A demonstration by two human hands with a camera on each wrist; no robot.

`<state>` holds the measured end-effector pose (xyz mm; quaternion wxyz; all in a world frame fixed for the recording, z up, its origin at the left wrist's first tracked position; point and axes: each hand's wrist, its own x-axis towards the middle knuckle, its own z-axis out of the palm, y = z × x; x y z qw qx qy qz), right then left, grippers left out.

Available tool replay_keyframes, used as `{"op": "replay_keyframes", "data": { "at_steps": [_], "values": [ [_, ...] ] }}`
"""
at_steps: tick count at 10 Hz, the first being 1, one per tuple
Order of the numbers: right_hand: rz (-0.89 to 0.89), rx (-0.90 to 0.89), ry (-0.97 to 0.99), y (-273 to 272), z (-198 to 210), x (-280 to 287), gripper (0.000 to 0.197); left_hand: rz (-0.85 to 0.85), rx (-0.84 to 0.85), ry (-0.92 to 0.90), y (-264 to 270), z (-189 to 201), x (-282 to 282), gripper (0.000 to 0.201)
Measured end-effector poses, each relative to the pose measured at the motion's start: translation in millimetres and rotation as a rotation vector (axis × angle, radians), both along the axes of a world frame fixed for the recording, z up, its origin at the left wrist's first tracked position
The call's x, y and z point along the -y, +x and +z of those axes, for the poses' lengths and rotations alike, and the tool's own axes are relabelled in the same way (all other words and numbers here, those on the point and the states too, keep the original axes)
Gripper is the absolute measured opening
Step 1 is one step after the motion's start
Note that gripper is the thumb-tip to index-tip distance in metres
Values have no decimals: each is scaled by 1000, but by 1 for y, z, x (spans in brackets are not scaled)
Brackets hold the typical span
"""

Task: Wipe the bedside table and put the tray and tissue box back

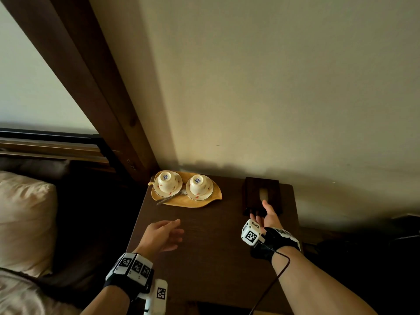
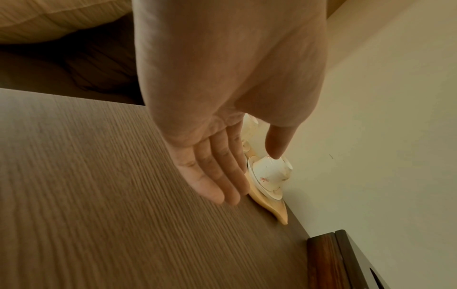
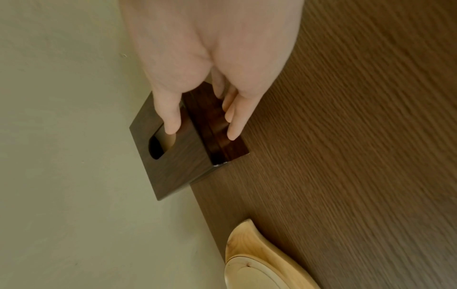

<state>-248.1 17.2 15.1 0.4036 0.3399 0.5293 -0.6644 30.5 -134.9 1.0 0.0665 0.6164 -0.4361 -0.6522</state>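
Note:
The dark brown bedside table (image 1: 216, 258) stands against the wall. A leaf-shaped wooden tray (image 1: 216, 197) lies at its back left and carries two upturned cups (image 1: 167, 180) on saucers. A dark wooden tissue box (image 1: 252, 189) stands at the back right, against the wall. My right hand (image 1: 259, 210) holds the box at its near edge. In the right wrist view the thumb lies on the box (image 3: 178, 166) top by the slot and the fingers (image 3: 232, 127) lie against its side. My left hand (image 1: 179, 229) hovers open above the table's middle, short of the tray (image 2: 277, 211), and holds nothing.
A beige pillow (image 1: 22, 219) and bedding lie left of the table, beyond a dark gap. A slanted brown wooden post (image 1: 97, 98) rises behind the tray. The pale wall (image 1: 272, 87) backs the table. Right of the table it is dark.

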Motion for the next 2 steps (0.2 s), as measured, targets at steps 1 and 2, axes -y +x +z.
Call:
{"op": "replay_keyframes", "data": {
  "at_steps": [1,2],
  "values": [
    [68,-12,24,-4,1,-10,76,-9,21,-26,-2,6,-13,29],
    [149,-7,19,-6,4,-27,66,-21,45,-48,-3,13,-25,29]
  ]
}}
